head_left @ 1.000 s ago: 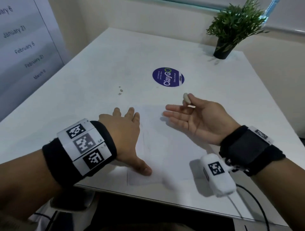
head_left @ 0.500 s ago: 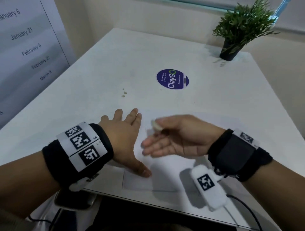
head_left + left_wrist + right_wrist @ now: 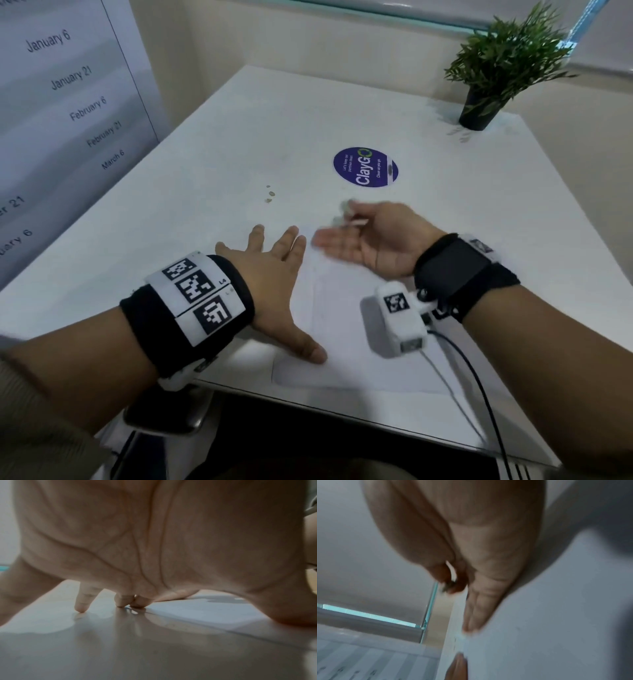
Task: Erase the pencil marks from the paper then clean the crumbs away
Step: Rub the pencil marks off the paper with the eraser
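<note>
- Change: the right hand (image 3: 373, 240), which half a second earlier had lain palm-down over the middle of the paper (image 3: 359, 329) beside the left hand (image 3: 270, 277), had swung back to the right and turned palm-up; the left hand had kept its place.
- Right hand: blurred by motion; outer fingers (image 3: 329, 241) stretched toward the left, edge of the hand low over the paper. Thumb and forefinger pinched the eraser (image 3: 345, 206).
- Eraser: small, pale, rounded lump, smeared in the head view; a dark blur at the fingertips in the right wrist view (image 3: 449, 584).
- Left hand: flat, fingers spread and straight, holding nothing. Thumb pressed the paper's left part, fingertips (image 3: 80, 607) on the table (image 3: 239, 137) at the sheet's edge.
- Paper: white sheet near the table's front edge, between the two hands; faint grey pencil marks, barely legible.
- Crumbs (image 3: 269, 195): few small specks on the table, beyond the left hand, apart from the paper.
- Also present: round purple sticker (image 3: 365, 167), potted plant (image 3: 496, 68) at the far right corner.
</note>
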The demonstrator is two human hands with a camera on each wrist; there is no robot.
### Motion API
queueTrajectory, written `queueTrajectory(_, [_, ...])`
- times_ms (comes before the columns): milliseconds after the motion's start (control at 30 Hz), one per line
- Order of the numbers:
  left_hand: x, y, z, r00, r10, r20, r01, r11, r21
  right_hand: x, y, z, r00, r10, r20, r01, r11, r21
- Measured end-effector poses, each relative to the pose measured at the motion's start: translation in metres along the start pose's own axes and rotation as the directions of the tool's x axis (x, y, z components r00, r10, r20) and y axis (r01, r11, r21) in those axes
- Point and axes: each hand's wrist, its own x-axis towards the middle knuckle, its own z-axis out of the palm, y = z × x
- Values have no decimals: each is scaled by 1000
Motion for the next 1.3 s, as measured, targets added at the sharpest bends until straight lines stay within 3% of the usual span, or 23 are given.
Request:
queueTrajectory(67, [-1, -1, -1, 1000, -2, 6, 2, 1000, -9, 0, -15, -1, 966, -190, -174, 218, 963, 157])
queueTrajectory(100, [-1, -1, -1, 1000, 2, 8, -2, 1000, -10, -2, -15, -2, 963, -219, -160, 248, 949, 193])
queueTrajectory(167, [0, 0, 0, 1000, 8, 5, -8, 1000, -13, -14, -5, 3, 996, -79, 38, 74, 989, 130])
queueTrajectory(233, [0, 0, 1, 1000, 3, 9, -3, 1000, -15, -25, 14, 6, 963, 170, 207, -138, 978, -159])
queueTrajectory(267, [-1, 0, 1, 1000, 0, 13, 0, 1000, -14, -25, 19, 6, 953, 218, 212, -167, 958, -234])
queueTrajectory(300, [-1, 0, 1, 1000, 1, 14, 0, 1000, -11, -22, 19, 2, 969, 184, 168, -149, 969, -199])
queueTrajectory(367, [-1, -1, 2, 1000, 5, 4, -5, 1000, -14, -15, 7, -9, 997, -62, -52, 63, 998, 30])
queueTrajectory(433, [-2, -2, 1, 1000, 7, 0, -7, 1000, -25, -17, -7, -19, 933, -263, -246, 304, 941, 148])
queueTrajectory(467, [-1, -2, 2, 1000, 10, -2, -10, 1000, -28, -23, -8, -23, 926, -299, -232, 343, 922, 181])
queueTrajectory(533, [1, -2, 2, 1000, 12, -7, -12, 1000, -21, -41, 2, -28, 979, -205, -5, 203, 966, 158])
queueTrajectory(600, [2, -1, 2, 1000, 7, -2, -7, 1000, -10, -57, 21, -31, 968, 48, 245, -11, 989, -148])
queueTrajectory(633, [2, 0, 2, 1000, 0, 3, 0, 1000, -5, -58, 25, -34, 954, 128, 271, -55, 964, -261])
queueTrajectory(667, [3, 0, 1, 1000, -4, 5, 4, 1000, 6, -55, 24, -38, 969, 123, 215, -65, 964, -259])
queueTrajectory(733, [4, 0, 0, 1000, -8, 1, 8, 1000, 25, -41, 6, -54, 991, -108, -72, 107, 994, -21])
queueTrajectory(800, [4, -2, 1, 1000, -5, -1, 5, 1000, 31, -34, -19, -67, 881, -332, -337, 386, 916, 106])
queueTrajectory(833, [4, -3, 2, 1000, 5, 1, -5, 1000, 30, -34, -26, -69, 841, -390, -376, 462, 879, 122])
queueTrajectory(867, [4, -5, 2, 1000, 25, -10, -25, 999, 26, -36, -27, -68, 837, -413, -358, 479, 870, 117])
queueTrajectory(933, [7, -13, -4, 995, 83, -60, -82, 997, 15, -48, -18, -51, 927, -332, -175, 342, 939, 32])
queueTrajectory(967, [8, -17, -10, 989, 114, -90, -111, 993, 28, -55, -9, -37, 969, -238, -62, 230, 967, -107])
queueTrajectory(1033, [11, -24, -21, 975, 154, -158, -146, 987, 64, -64, 10, -8, 995, -51, 88, 88, 868, -489])
queueTrajectory(1100, [14, -26, -22, 957, 180, -229, -165, 983, 81, -62, 21, 15, 990, 48, 132, 72, 634, -770])
queueTrajectory(1167, [14, -24, -20, 954, 166, -250, -158, 986, 53, -53, 19, 28, 993, 43, 106, 71, 491, -868])
queueTrajectory(1300, [12, -22, -23, 974, 101, -202, -114, 992, -58, -33, 8, 31, 1000, -28, 6, 18, 446, -895])
